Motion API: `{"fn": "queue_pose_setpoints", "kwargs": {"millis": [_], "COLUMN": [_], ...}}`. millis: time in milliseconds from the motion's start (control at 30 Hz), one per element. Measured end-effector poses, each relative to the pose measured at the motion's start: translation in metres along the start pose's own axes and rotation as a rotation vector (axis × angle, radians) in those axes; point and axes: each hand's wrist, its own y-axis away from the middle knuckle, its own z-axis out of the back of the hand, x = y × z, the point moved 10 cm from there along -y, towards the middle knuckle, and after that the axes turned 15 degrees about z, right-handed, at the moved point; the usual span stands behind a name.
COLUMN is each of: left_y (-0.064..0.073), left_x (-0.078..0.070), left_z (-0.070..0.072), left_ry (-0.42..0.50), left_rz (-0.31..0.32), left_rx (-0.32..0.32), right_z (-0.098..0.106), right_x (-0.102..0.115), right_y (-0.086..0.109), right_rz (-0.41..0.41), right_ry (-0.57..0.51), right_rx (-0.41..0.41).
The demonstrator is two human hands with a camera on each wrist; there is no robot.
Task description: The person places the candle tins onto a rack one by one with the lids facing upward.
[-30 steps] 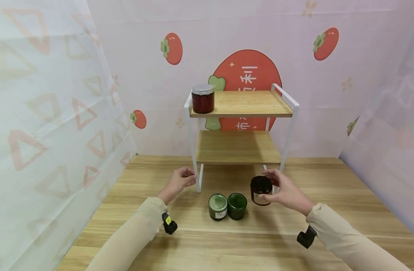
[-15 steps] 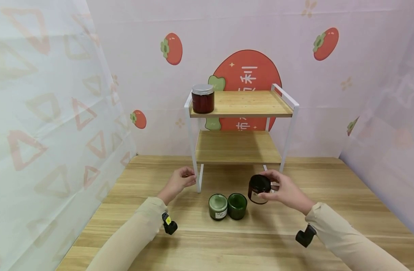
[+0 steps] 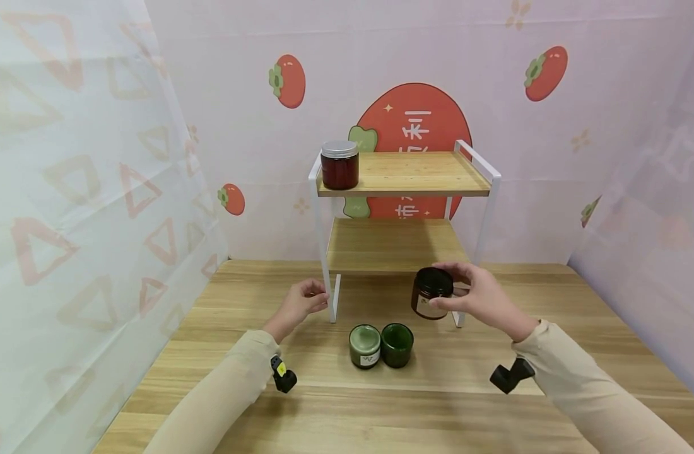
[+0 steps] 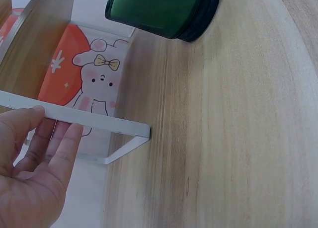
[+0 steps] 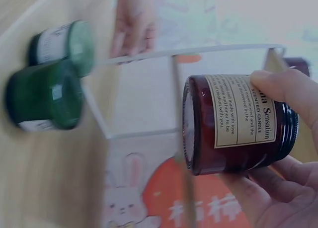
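My right hand [image 3: 486,299] grips a dark red-brown scented candle jar [image 3: 429,301] by its sides, in the air before the rack's lower shelf. In the right wrist view the candle's printed cream label [image 5: 243,111] faces the camera, with the thumb on it. At the rack's front left leg [image 3: 331,306], my left hand [image 3: 298,308] pinches the white metal between thumb and fingertips. Two green glass candle jars, a pale-topped one [image 3: 364,347] and a darker one [image 3: 397,345], stand side by side on the table between the hands.
A two-tier rack with a wooden upper shelf [image 3: 421,173] and lower shelf [image 3: 398,246] stands on the wooden table [image 3: 381,416]. A dark red jar with a silver lid [image 3: 339,167] sits at the upper shelf's left end. Printed cloth [image 3: 211,75] hangs behind and at the sides.
My right hand has raised the scented candle jar and moved it slightly left, toward the lower shelf. My left hand stays at the rack's leg, and the green jars have not moved.
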Motion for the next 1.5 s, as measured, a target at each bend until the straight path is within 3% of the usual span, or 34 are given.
{"fn": "queue_pose_setpoints", "kwargs": {"millis": [233,433,767,1133,1500], "left_y": [0.002,0.002,0.001,0.004,0.000], "left_x": [-0.001,-0.003,-0.003,-0.002,0.000], "left_z": [0.000,0.001,0.003,0.001,-0.001], "left_ry": [0.009,0.009,0.003,0.009,-0.004], "left_rz": [-0.003,-0.015,-0.012,-0.012,-0.017], "left_rx": [-0.002,-0.001,-0.004,0.005,0.017], "right_z": [0.020,0.042,0.071,0.083,0.085], "right_x": [0.039,0.084,0.139,0.154,0.138], "right_y": [-0.018,-0.039,-0.096,-0.148,-0.174], "right_rz": [0.010,0.039,0.071,0.101,0.045], "right_ry": [0.053,0.056,0.101,0.087,0.104], "right_rx": [0.016,-0.019,-0.099,-0.167,-0.195]}}
